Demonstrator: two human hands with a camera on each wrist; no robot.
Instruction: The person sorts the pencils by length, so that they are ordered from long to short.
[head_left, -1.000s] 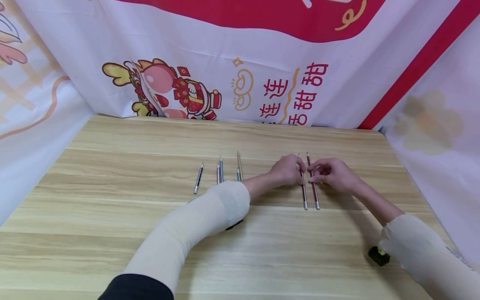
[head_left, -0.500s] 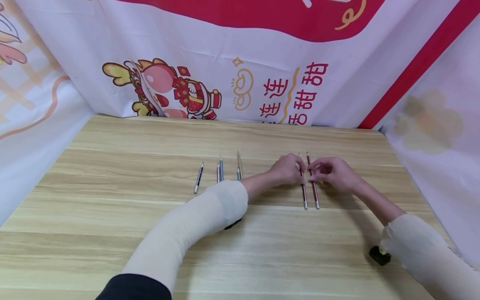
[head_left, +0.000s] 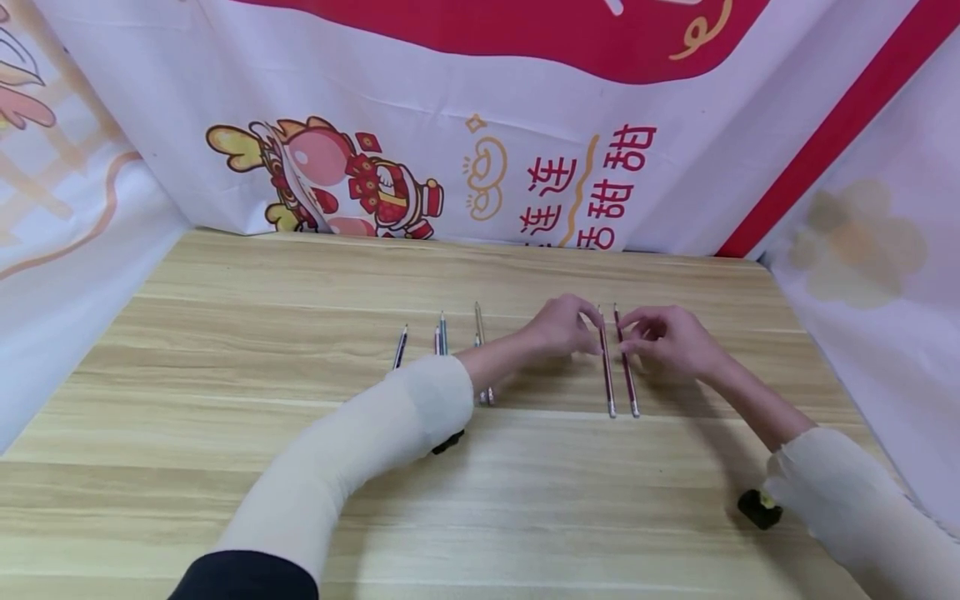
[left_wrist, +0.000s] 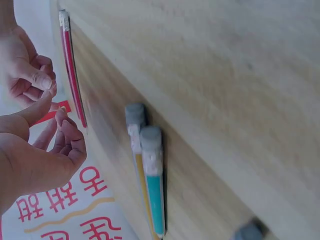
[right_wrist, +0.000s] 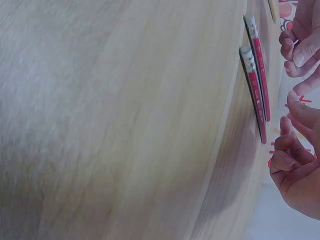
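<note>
Two dark red pencils with white eraser ends, the left one [head_left: 608, 383] and the right one [head_left: 628, 383], lie side by side on the wooden table. Just left of them is my left hand [head_left: 558, 327], thumb and fingers loosely bent and apart, holding nothing. My right hand [head_left: 675, 340] hovers at the right pencil's upper half with thumb and forefinger spread. In the right wrist view both red pencils [right_wrist: 256, 92] lie free on the wood, beside the right hand's bent fingers [right_wrist: 287, 142].
Left of the hands lie a gold pencil [head_left: 479, 319] and a teal pencil [left_wrist: 155, 200] close together. Farther left are a blue pencil [head_left: 443, 335], a pinkish pencil [head_left: 437, 342] and a dark pencil [head_left: 401, 346]. A printed cloth [head_left: 420, 92] hangs behind the table.
My left hand has let go of the left red pencil and moved up and left. The right hand has loosened slightly from the right pencil. Both red pencils lie where they were.
</note>
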